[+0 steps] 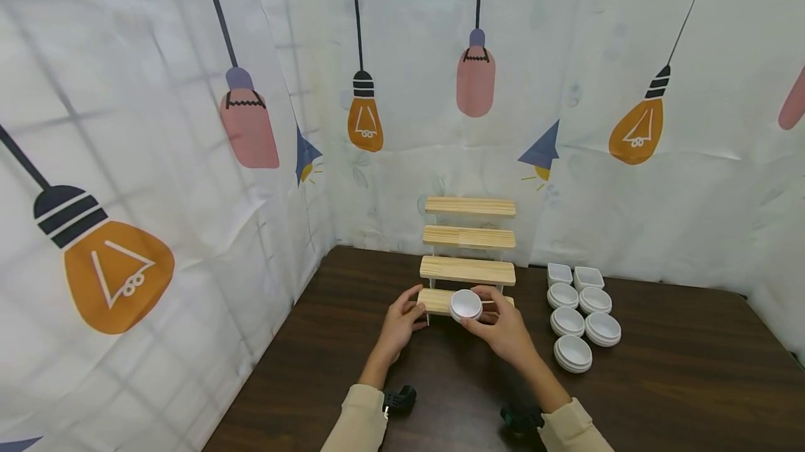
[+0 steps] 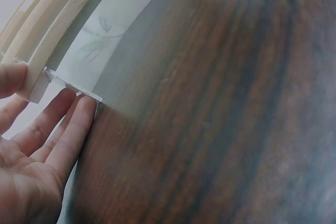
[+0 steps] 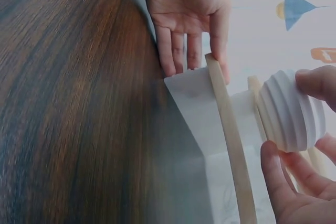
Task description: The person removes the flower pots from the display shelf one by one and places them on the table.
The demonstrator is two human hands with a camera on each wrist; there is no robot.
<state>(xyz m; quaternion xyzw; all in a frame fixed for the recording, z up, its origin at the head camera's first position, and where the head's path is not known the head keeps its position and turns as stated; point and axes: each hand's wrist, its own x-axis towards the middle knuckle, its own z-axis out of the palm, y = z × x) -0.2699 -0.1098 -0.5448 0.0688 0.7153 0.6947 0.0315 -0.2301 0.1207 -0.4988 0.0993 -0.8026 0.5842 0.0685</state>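
A four-step display stand with pale wooden boards (image 1: pixel 467 270) and clear supports stands at the back of the table. My left hand (image 1: pixel 396 327) holds the left end of its lowest board (image 2: pixel 34 85), thumb on one side and fingers by the clear support (image 2: pixel 73 85). With thumb and fingers my right hand (image 1: pixel 505 333) grips a round white bowl (image 1: pixel 466 304) at the right part of that board. The right wrist view shows ridges around the side of the bowl (image 3: pixel 291 111), its base close over the board.
To the right on the dark wooden table (image 1: pixel 685 368) stand several round white bowls (image 1: pixel 573 353) in two rows, with two square white dishes (image 1: pixel 588 277) behind them. A white curtain (image 1: pixel 415 158) printed with lamps hangs behind and left of the table.
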